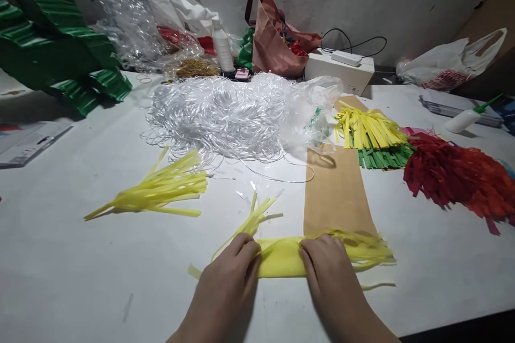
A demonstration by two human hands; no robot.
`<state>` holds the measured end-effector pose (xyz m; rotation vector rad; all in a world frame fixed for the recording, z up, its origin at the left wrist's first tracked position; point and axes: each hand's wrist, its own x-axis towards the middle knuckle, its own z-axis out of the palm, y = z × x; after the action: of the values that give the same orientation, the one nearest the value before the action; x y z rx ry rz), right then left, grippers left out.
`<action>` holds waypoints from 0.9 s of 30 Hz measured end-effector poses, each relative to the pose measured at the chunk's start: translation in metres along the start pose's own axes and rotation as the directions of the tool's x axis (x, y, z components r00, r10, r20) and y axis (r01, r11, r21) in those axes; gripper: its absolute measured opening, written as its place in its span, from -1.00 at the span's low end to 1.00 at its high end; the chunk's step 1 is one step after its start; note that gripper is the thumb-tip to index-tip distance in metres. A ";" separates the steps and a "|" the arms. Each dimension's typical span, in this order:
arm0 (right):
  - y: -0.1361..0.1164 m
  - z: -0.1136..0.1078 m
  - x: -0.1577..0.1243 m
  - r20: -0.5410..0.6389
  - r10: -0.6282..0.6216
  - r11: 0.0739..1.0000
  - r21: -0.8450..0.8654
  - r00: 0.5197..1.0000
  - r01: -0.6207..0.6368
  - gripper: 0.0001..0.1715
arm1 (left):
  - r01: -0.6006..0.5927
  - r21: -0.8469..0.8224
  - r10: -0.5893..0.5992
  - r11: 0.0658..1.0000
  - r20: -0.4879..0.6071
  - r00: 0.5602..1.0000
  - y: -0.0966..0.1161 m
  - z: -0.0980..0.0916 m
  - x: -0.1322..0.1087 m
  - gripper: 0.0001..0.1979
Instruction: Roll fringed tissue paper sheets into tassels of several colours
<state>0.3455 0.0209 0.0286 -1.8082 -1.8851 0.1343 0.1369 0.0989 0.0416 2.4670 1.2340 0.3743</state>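
Note:
A strip of yellow tissue paper point(281, 258) with fringed ends lies flat near the front of the table. My left hand point(237, 268) has its fingers curled together on the strip's left part, and some fringe point(255, 218) sticks out above that hand. On the right part, my right hand point(328, 265) is closed over the paper, its thumb and fingers gripping the edge. Yellow fringe point(368, 251) spreads out to the right of it. Beyond the right hand lies a sheet of brown paper point(338, 193). A twisted yellow tissue tassel point(161, 193) rests to the left.
A big heap of white string point(221, 115) fills the table's middle back. Yellow tassels point(368, 126), green tassels point(382, 156) and red tassels point(454, 171) lie at right, near a glue bottle point(462, 120). A green papered shape point(56, 51) stands at left; a pink bag point(276, 37) is behind.

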 end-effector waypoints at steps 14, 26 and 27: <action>-0.004 0.011 0.015 -0.125 -0.087 0.957 -0.285 0.988 0.048 -0.60 | 0.036 0.142 -0.035 0.989 -0.011 0.999 0.002 -0.002 0.010 -0.73; -0.014 -0.013 0.008 -0.150 -0.424 0.905 -0.094 0.893 0.414 -0.73 | 0.079 0.110 -0.082 0.991 0.022 0.996 0.003 0.001 0.012 -0.77; -0.015 -0.012 0.005 -0.113 -0.469 0.883 -0.057 0.876 0.466 -0.71 | 0.081 0.099 -0.083 0.992 0.022 0.996 0.003 0.001 0.012 -0.77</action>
<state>0.3373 0.0205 0.0466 -1.2898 -2.1785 -0.1746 0.1466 0.1064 0.0432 2.4845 1.3685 0.2649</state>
